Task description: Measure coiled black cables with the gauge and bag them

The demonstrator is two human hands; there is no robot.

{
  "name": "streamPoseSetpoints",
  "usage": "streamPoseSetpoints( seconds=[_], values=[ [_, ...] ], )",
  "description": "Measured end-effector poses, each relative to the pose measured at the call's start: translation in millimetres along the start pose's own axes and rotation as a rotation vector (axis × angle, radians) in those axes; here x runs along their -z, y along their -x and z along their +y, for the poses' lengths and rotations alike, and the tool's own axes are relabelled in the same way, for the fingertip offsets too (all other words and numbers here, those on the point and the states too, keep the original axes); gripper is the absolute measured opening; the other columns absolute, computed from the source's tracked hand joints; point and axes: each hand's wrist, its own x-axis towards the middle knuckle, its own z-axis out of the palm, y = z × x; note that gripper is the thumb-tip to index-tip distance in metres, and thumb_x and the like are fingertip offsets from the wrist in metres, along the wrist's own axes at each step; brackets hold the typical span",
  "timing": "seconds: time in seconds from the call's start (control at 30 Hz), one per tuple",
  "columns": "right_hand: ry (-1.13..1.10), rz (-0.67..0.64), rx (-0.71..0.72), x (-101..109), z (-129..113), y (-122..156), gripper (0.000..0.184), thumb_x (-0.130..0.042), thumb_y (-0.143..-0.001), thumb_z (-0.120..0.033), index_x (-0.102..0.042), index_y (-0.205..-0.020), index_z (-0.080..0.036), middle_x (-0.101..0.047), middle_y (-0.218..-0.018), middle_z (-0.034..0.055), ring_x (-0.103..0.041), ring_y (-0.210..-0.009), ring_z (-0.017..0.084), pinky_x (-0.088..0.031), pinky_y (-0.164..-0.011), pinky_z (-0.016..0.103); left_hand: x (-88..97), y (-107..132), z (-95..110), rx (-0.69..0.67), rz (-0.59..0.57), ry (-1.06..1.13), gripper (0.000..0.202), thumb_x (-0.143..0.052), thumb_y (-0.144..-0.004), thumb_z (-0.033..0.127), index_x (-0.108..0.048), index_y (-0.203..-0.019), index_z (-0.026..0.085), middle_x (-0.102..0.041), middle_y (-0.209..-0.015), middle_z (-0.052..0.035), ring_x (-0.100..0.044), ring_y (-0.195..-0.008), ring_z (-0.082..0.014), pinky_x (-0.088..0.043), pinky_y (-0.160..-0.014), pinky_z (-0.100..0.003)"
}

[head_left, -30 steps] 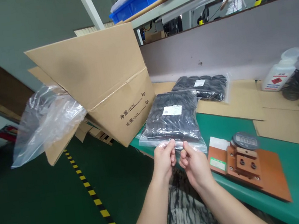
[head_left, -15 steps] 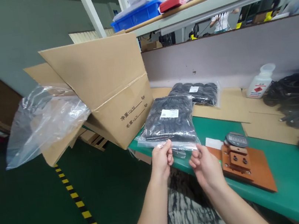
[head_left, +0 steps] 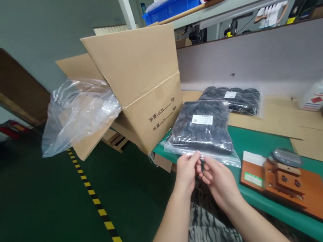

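Observation:
A clear zip-lock bag (head_left: 202,131) packed with black ring-like parts lies at the front edge of the green table, a white label on its top. My left hand (head_left: 188,170) pinches the bag's zip edge near its middle. Close beside it, my right hand (head_left: 216,173) has thumb and forefinger closed on the same edge. The two hands nearly touch. Behind lies a second clear bag (head_left: 245,100) of black rings, also labelled.
An open cardboard box (head_left: 152,98) with a plastic liner (head_left: 86,108) hanging out stands left. On the right are a digital gauge (head_left: 287,157) on an orange base (head_left: 319,198) and a white bottle (head_left: 321,91). A shelf above holds a blue tray (head_left: 174,5).
My right hand has slid left along the bag's edge to meet my left hand. The view has turned to the left, so things appear further right.

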Motion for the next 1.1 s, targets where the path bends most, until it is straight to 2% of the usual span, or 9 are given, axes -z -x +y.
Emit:
streamPoseSetpoints(
  seconds=[0.07, 0.2, 0.4, 0.6, 0.73, 0.97, 1.1],
  values=[
    [0.015, -0.003, -0.004, -3.4, 3.4, -6.2, 0.036, -0.088, -0.061, -0.036, -0.06, -0.063, -0.013, -0.053, -0.051, -0.0031, -0.038, -0.041, 0.004, -0.033, -0.035, 0.014, 0.9, -0.5, 0.3, -0.017, 0.03, 0.011, 0.041, -0.081, -0.066, 0.042, -0.052, -0.053, 0.015, -0.046, -0.037, 0.0052, -0.039, -0.03, -0.0053, -0.029, -0.032, -0.018],
    [0.008, 0.065, 0.016, -4.2, 3.0, -11.1, 0.038, -0.088, -0.059, -0.035, -0.055, -0.058, -0.015, -0.046, -0.049, -0.0076, -0.036, -0.039, 0.004, -0.034, -0.035, 0.015, -1.4, -1.6, 1.1, -0.045, 0.091, 0.085, 0.04, -0.082, -0.063, 0.039, -0.049, -0.057, 0.017, -0.043, -0.043, 0.0088, -0.033, -0.032, -0.0027, -0.027, -0.031, -0.017],
    [0.011, 0.062, -0.036, -8.1, 0.5, -16.7, 0.036, -0.088, -0.057, -0.032, -0.058, -0.057, -0.013, -0.05, -0.051, -0.0055, -0.037, -0.039, 0.004, -0.031, -0.034, 0.016, -3.4, -3.4, 2.1, -0.033, 0.125, 0.146, 0.041, -0.083, -0.061, 0.037, -0.048, -0.059, 0.017, -0.041, -0.045, 0.0096, -0.03, -0.032, -0.0009, -0.021, -0.03, -0.015],
    [0.006, 0.069, -0.04, -9.6, 2.4, -20.8, 0.039, -0.086, -0.058, -0.035, -0.053, -0.05, -0.015, -0.045, -0.043, -0.0066, -0.034, -0.037, 0.004, -0.028, -0.034, 0.016, -4.9, -4.7, 0.3, -0.045, 0.155, 0.194, 0.039, -0.083, -0.061, 0.033, -0.047, -0.059, 0.017, -0.037, -0.042, 0.0109, -0.028, -0.031, -0.0009, -0.02, -0.03, -0.015],
    [-0.004, 0.099, -0.042, -10.1, 0.9, -19.0, 0.039, -0.085, -0.057, -0.036, -0.053, -0.051, -0.015, -0.046, -0.043, -0.007, -0.034, -0.036, 0.004, -0.028, -0.034, 0.016, -3.1, -6.4, -0.3, -0.064, 0.203, 0.246, 0.038, -0.084, -0.061, 0.03, -0.049, -0.062, 0.016, -0.042, -0.049, 0.0097, -0.029, -0.033, 0.0004, -0.02, -0.03, -0.015],
    [-0.016, 0.133, -0.068, -10.7, -3.3, -16.4, 0.037, -0.086, -0.057, -0.035, -0.055, -0.058, -0.015, -0.048, -0.046, -0.0075, -0.033, -0.036, 0.003, -0.027, -0.034, 0.017, 17.0, -14.4, 15.6, -0.127, 0.314, 0.337, 0.036, -0.083, -0.063, 0.024, -0.048, -0.067, 0.016, -0.039, -0.054, 0.011, -0.027, -0.033, 0.0017, -0.018, -0.03, -0.013],
    [-0.02, 0.137, -0.071, -9.3, -4.6, -14.8, 0.037, -0.086, -0.058, -0.036, -0.055, -0.059, -0.016, -0.048, -0.046, -0.0075, -0.032, -0.036, 0.003, -0.027, -0.034, 0.017, 33.7, -21.4, 32.3, -0.162, 0.391, 0.37, 0.035, -0.076, -0.074, 0.021, -0.044, -0.063, 0.016, -0.033, -0.052, 0.0123, -0.022, -0.032, 0.0013, -0.017, -0.03, -0.014]
  ],
)
